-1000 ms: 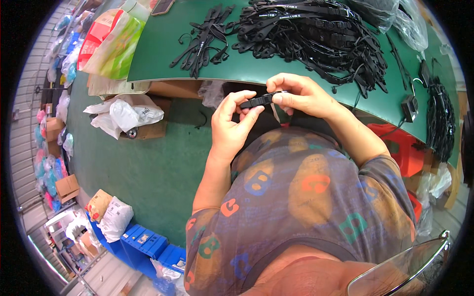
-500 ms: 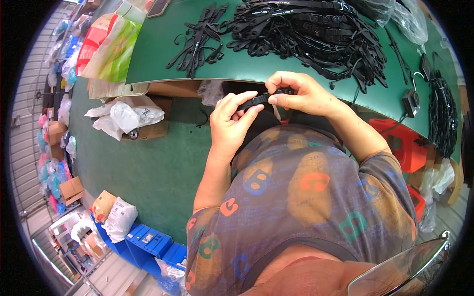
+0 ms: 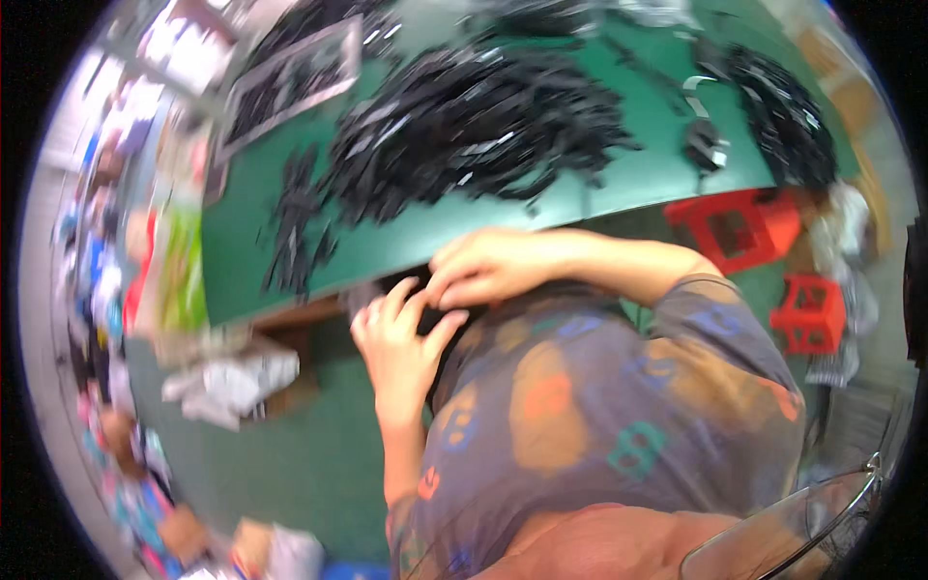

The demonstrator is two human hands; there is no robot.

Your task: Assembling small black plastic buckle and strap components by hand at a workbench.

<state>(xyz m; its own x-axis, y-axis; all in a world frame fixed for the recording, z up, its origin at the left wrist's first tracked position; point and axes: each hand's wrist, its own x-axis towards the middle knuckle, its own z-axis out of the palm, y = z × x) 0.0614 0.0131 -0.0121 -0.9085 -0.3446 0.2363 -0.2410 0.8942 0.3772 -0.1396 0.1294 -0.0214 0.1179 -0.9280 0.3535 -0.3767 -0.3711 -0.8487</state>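
Observation:
My left hand (image 3: 394,348) is raised just off the table's front edge, fingers curled and thumb apart, its fingertips close to my right hand. Bent over from the right, my right hand (image 3: 493,268) has its fingers closed and pointing down toward the left fingertips. Something dark shows between the hands, but blur and the dark background hide what it is. Beyond them, a large heap of black straps (image 3: 464,126) lies on the green table (image 3: 580,201). A smaller bunch of black straps (image 3: 295,222) is to its left.
A light-framed tray (image 3: 290,85) of black pieces is at the back left. More black straps (image 3: 788,116) hang over the right end, near a small black device (image 3: 704,145). Red stools (image 3: 739,232) stand below right. A white bag (image 3: 237,382) and colourful bag (image 3: 179,271) are left.
The view has swung and blurred, bringing more tabletop into sight. Both hands appear lower and further left, still close together. The black buckled strap they held is no longer distinct.

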